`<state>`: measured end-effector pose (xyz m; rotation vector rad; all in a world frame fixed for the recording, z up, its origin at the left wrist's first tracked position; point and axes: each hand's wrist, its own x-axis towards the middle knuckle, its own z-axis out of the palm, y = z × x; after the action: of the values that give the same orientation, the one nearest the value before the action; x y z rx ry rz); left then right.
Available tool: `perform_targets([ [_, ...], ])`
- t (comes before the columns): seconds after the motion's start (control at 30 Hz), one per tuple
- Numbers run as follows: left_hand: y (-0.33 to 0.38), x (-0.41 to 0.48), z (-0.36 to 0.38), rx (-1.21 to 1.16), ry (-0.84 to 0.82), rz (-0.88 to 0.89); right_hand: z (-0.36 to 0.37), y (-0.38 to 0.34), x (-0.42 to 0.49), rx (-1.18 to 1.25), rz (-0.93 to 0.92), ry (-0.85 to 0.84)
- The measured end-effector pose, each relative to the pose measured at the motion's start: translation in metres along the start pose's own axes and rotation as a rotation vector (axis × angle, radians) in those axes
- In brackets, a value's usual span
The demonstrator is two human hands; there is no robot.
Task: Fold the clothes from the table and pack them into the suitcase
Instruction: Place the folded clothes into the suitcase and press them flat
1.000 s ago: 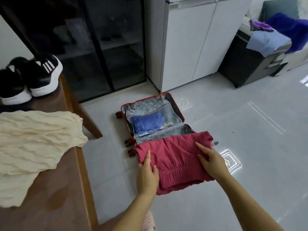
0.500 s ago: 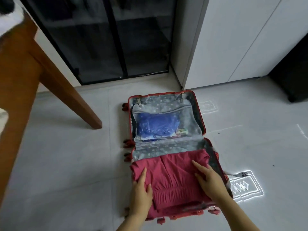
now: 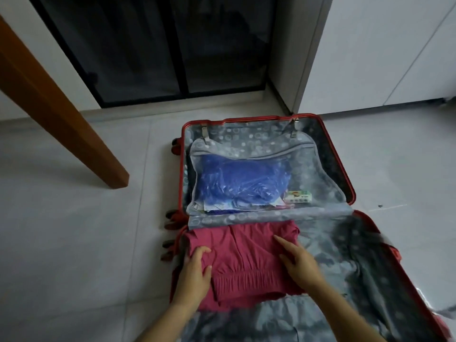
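Both hands lie on a folded red garment (image 3: pixel 246 255) inside the open suitcase (image 3: pixel 246 118). The left hand (image 3: pixel 195 270) sits on the garment's left edge with its fingers lightly bent and the thumb spread onto the cloth; it presses rather than grips, as far as can be seen. The right hand (image 3: pixel 299 264) lies flat on the garment's right part, fingers straight and a little spread, pointing toward the far left.

The garment is in the near half of the suitcase, tight against the left wall and close to the hinge strip, with its gathered band toward the person. To its right and on the near side the grey dotted lining (image 3: pixel 345 262) is bare, so most of that half is open room. The right wall of the near half is blurred.

The far half lies flat on the floor (image 3: pixel 74 243), its red rim all round. A zipped mesh pocket (image 3: pixel 308 166) covers it, and behind the mesh sit a crumpled blue bundle (image 3: pixel 239 183) and, just beside it on the right, a small white packet (image 3: pixel 298 196). The wheels (image 3: pixel 172 218) stick out on the left side. A wooden leg (image 3: pixel 61 114) stands on the floor well to the left, apart from the suitcase. Dark glass doors (image 3: pixel 160 45) and a white cabinet (image 3: pixel 370 58) stand behind.
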<state>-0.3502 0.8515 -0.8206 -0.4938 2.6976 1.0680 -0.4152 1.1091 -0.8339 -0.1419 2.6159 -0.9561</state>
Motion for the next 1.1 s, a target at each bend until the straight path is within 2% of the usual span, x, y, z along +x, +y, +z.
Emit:
perform_targets([
  [0.13, -0.024, 0.029, 0.029, 0.054, -0.001, -0.017, 0.034, 0.032, 0.033, 0.019, -0.051, 0.039],
  [0.27, -0.043, 0.047, 0.045, 0.071, -0.074, -0.130, 0.058, 0.054, 0.046, -0.087, 0.002, -0.038],
  [0.33, -0.044, 0.048, 0.048, 0.068, -0.124, -0.155, 0.059, 0.056, 0.043, -0.279, 0.030, -0.062],
  [0.4, -0.040, 0.040, 0.049, 0.149, -0.104, -0.154, 0.056, 0.053, 0.037, -0.525, 0.065, 0.130],
  [0.47, -0.032, 0.026, 0.050, 0.347, 0.064, 0.041, 0.056, 0.043, 0.025, -0.488, -0.048, 0.374],
  [0.5, -0.030, 0.021, 0.051, 0.423, 0.083, 0.160, 0.058, 0.037, 0.020, -0.477, -0.174, 0.402],
  [0.53, -0.030, 0.018, 0.052, 0.492, 0.017, 0.246, 0.063, 0.035, 0.017, -0.517, -0.301, 0.333],
  [0.57, -0.034, 0.020, 0.054, 0.532, -0.089, 0.267, 0.069, 0.035, 0.017, -0.588, -0.396, 0.218],
  [0.6, -0.041, 0.024, 0.057, 0.559, -0.190, 0.230, 0.074, 0.034, 0.020, -0.642, -0.415, 0.077],
  [0.67, -0.052, 0.038, 0.058, 0.590, -0.285, 0.143, 0.080, 0.031, 0.029, -0.639, -0.299, -0.142],
  [0.77, -0.058, 0.046, 0.061, 0.585, -0.356, 0.071, 0.087, 0.032, 0.040, -0.603, -0.180, -0.307],
  [0.9, -0.047, 0.037, 0.047, 0.559, -0.405, 0.036, 0.069, 0.020, 0.027, -0.579, -0.144, -0.352],
  [1.0, -0.020, 0.006, 0.016, 0.558, -0.422, -0.011, 0.041, 0.000, -0.014, -0.488, -0.122, -0.307],
  [1.1, 0.032, -0.033, -0.017, 0.536, -0.327, 0.008, -0.007, -0.036, -0.060, -0.370, -0.101, -0.254],
])
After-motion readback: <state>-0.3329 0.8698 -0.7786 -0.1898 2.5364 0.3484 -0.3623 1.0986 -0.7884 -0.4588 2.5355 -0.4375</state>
